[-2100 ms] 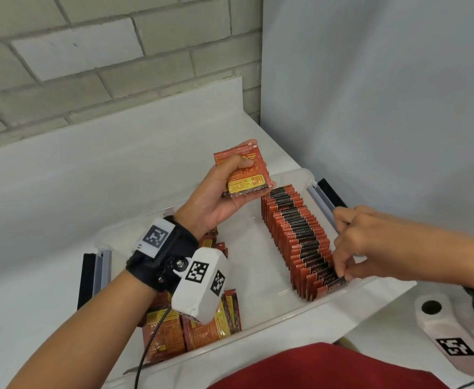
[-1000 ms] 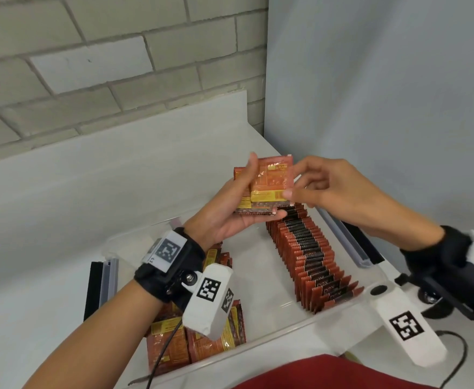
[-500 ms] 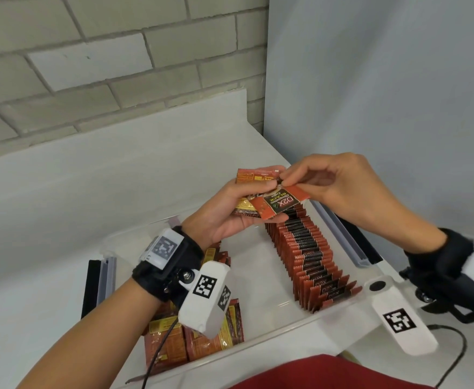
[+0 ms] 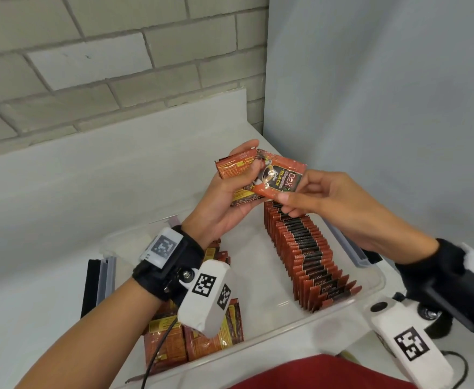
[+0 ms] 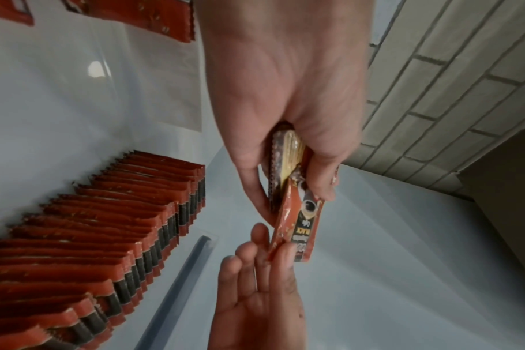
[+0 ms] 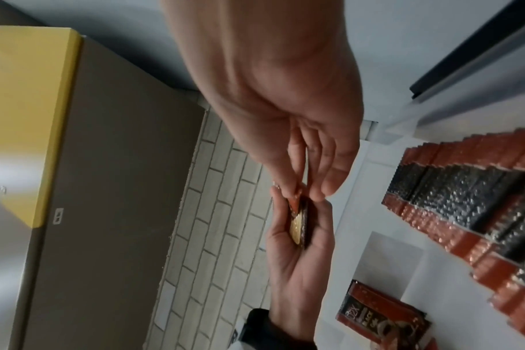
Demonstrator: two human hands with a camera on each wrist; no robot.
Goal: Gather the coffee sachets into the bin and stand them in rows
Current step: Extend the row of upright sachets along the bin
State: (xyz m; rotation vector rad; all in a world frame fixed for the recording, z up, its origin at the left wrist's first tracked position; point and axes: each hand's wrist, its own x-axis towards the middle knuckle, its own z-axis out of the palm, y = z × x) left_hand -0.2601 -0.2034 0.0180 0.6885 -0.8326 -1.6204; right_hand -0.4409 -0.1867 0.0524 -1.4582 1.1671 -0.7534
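My left hand [image 4: 221,203] held a small stack of flat coffee sachets [image 4: 234,169] up above the far end of the bin [image 4: 308,315]. My fingers curled round the stack, with the thumb lying across the front. The packets were thin, shiny foil squares, red-orange with yellow labels and zigzag edges.

My right hand [image 4: 329,204] pinched one loose sachet [image 4: 282,179] by its near edge, between the thumb and the first fingers. That packet was tilted, with its black label and cup picture facing up. Its far end lay over the stack, under my left thumb. In the left wrist view I saw the same sachet [image 5: 300,227] sticking out from the stack, with my right fingertips [image 5: 280,258] on its end.

The bin was a clear plastic tub with smooth see-through walls, sitting on a white table [image 4: 61,209]. On its right side stood a long row of sachets [image 4: 306,252], packed tight on edge and leaning a little, red with a black band running along the tops. On the near left side, more sachets lay flat in a loose pile [image 4: 190,343], partly hidden by my wrist camera. A grey brick wall [image 4: 103,60] stood behind the table.
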